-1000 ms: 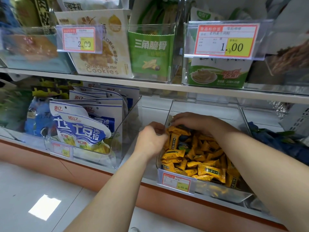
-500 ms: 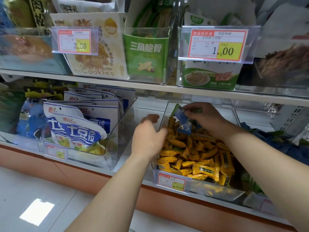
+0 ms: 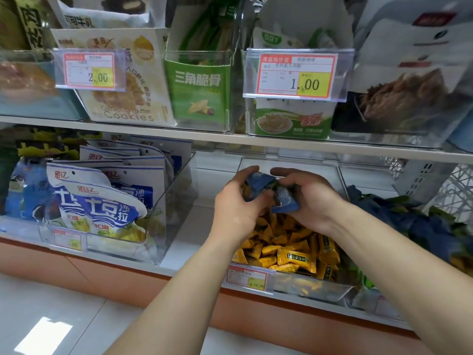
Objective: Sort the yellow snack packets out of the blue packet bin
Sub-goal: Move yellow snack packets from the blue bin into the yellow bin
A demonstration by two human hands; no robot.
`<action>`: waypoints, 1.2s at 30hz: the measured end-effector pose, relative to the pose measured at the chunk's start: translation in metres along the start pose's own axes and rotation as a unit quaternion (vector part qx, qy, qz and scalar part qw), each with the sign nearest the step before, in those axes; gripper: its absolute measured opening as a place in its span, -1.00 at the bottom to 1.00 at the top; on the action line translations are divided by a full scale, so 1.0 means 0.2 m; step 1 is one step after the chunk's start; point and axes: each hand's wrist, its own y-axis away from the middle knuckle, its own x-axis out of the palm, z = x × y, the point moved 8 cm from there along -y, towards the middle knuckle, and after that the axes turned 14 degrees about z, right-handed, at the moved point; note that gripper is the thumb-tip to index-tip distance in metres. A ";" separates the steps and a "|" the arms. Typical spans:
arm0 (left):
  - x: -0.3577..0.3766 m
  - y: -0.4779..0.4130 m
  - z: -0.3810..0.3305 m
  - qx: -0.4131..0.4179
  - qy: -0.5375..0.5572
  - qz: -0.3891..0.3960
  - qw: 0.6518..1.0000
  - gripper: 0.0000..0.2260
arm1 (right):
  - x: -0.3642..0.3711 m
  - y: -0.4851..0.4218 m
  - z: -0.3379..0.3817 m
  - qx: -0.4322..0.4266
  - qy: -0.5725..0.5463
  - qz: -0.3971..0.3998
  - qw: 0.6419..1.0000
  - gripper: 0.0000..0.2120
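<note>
A clear bin (image 3: 302, 285) on the lower shelf holds a heap of small yellow snack packets (image 3: 289, 254). Above the heap, both hands meet around blue packets. My left hand (image 3: 238, 208) grips a crumpled blue packet (image 3: 258, 181) at its top. My right hand (image 3: 309, 198) pinches another blue packet (image 3: 285, 201) that hangs just over the yellow heap. To the right, a second bin holds a pile of blue packets (image 3: 409, 221); its far side runs out of view.
Left of the hands stands a clear bin (image 3: 176, 208) of large white-and-blue bags (image 3: 102, 201). The upper shelf (image 3: 230, 140) overhangs close above the hands, with boxes and price tags. A price tag (image 3: 247, 278) clips to the yellow bin's front. Tiled floor lies below.
Both hands rose from the yellow heap and came together. The right hand lifted blue packets out, and the left hand now grips one too.
</note>
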 end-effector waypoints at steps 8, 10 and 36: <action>0.08 0.00 0.03 -0.049 0.073 0.000 0.996 -0.52 | -0.07 0.07 0.01 0.010 0.007 -0.057 0.998 -0.74; 0.13 0.00 0.01 -0.042 0.065 0.006 0.997 -0.49 | -0.11 0.10 0.03 0.007 0.010 -0.073 0.997 -0.74; 0.55 0.09 -0.25 0.086 -0.218 0.226 0.946 -0.45 | -0.35 0.41 0.23 -0.060 0.191 -0.059 0.978 -0.75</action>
